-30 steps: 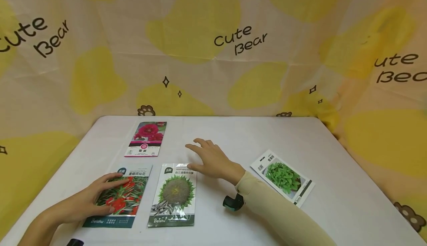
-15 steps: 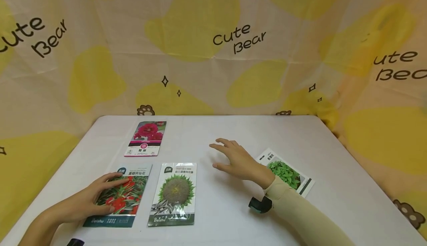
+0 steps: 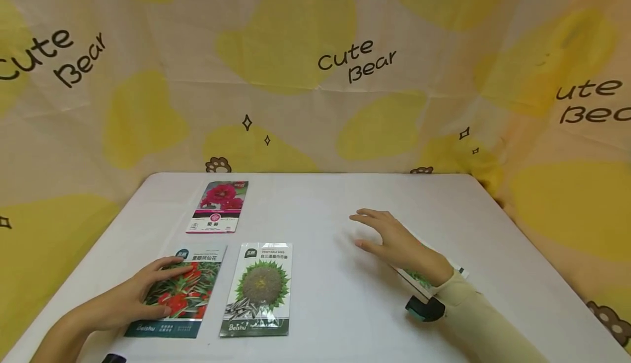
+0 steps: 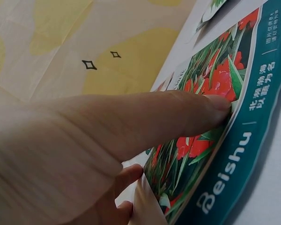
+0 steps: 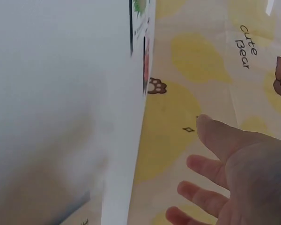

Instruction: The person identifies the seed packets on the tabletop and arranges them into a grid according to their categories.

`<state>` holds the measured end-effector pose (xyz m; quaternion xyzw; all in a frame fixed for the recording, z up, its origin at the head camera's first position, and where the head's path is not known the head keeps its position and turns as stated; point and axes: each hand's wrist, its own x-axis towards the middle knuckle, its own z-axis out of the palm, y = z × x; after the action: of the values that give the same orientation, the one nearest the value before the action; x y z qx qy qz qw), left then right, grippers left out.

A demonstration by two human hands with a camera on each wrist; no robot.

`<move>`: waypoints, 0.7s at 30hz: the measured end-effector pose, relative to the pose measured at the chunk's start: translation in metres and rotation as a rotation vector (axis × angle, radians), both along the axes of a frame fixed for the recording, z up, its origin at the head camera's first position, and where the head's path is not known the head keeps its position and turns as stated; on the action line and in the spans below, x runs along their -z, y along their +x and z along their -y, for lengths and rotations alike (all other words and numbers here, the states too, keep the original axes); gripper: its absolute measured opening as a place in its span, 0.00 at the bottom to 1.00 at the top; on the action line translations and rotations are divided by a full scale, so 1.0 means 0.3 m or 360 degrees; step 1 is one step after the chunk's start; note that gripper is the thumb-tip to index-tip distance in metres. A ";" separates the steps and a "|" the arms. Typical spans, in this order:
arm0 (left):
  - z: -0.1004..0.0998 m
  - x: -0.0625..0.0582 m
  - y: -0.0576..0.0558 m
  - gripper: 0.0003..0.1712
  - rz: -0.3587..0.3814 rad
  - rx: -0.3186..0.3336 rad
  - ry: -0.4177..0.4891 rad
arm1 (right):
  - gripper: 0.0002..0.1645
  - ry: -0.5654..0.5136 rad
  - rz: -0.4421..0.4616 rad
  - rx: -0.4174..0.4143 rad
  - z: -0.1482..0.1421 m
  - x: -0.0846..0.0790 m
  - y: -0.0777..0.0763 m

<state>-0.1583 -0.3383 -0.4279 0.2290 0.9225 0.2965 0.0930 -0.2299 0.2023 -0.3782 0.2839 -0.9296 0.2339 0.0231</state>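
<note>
My left hand (image 3: 132, 300) rests on a seed packet with red flowers (image 3: 184, 292), its fingers spread over the picture. In the left wrist view, the thumb (image 4: 178, 112) lies across that packet's front (image 4: 229, 154), above the teal "Beishu" band. My right hand (image 3: 401, 245) hovers with loosely spread fingers and nothing in them. It is above a seed packet with green leaves (image 3: 418, 280), covering most of it in the head view. Between the hands lies a sunflower seed packet (image 3: 261, 289), touched by neither.
A seed packet with pink flowers (image 3: 218, 207) lies behind the red-flower one. The white table (image 3: 305, 204) ends at a yellow-patterned "Cute Bear" cloth (image 3: 291, 34). A black wrist device (image 3: 425, 308) sits below the right wrist.
My right hand has moved right, away from the sunflower packet's top, until it is over the green-leaf packet. The left hand and the packets have stayed in place.
</note>
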 end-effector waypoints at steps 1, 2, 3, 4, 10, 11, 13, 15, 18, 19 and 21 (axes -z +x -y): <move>0.000 0.002 0.000 0.39 -0.0004 0.0000 -0.0003 | 0.33 -0.0005 0.0015 0.0004 -0.020 -0.001 0.002; 0.000 0.005 -0.001 0.39 -0.0010 0.0002 -0.0010 | 0.33 -0.0008 0.0024 0.0005 -0.039 -0.001 0.003; -0.001 0.005 -0.001 0.39 -0.0017 -0.0001 -0.0015 | 0.32 -0.0016 0.0039 0.0006 -0.059 -0.001 0.005; -0.001 0.006 -0.002 0.39 -0.0031 0.0005 -0.0015 | 0.32 -0.0018 0.0055 0.0003 -0.078 -0.003 0.006; 0.001 -0.003 -0.001 0.39 -0.0028 -0.0009 -0.0023 | 0.32 -0.0029 0.0155 -0.0044 -0.196 0.004 0.014; 0.000 -0.004 -0.002 0.39 -0.0021 -0.0008 -0.0025 | 0.33 -0.0034 0.0178 -0.0049 -0.216 0.008 0.016; -0.002 -0.006 -0.002 0.39 0.0001 -0.0006 -0.0020 | 0.33 -0.0027 0.0224 -0.0062 -0.252 0.015 0.019; -0.003 -0.007 -0.002 0.39 0.0021 -0.0008 -0.0022 | 0.33 -0.0027 0.0293 -0.0081 -0.285 0.021 0.021; -0.004 -0.008 -0.003 0.39 0.0050 -0.0016 -0.0033 | 0.33 -0.0008 0.0390 -0.0108 -0.326 0.019 0.023; -0.005 -0.009 -0.003 0.39 0.0058 -0.0017 -0.0038 | 0.33 0.0001 0.0415 -0.0113 -0.337 0.019 0.023; -0.006 -0.011 -0.005 0.39 0.0073 -0.0020 -0.0051 | 0.32 0.0021 0.0458 -0.0108 -0.356 0.016 0.021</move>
<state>-0.1598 -0.3365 -0.4245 0.2148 0.9262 0.2874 0.1160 -0.2235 0.3092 -0.3831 0.2788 -0.9147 0.2668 -0.1203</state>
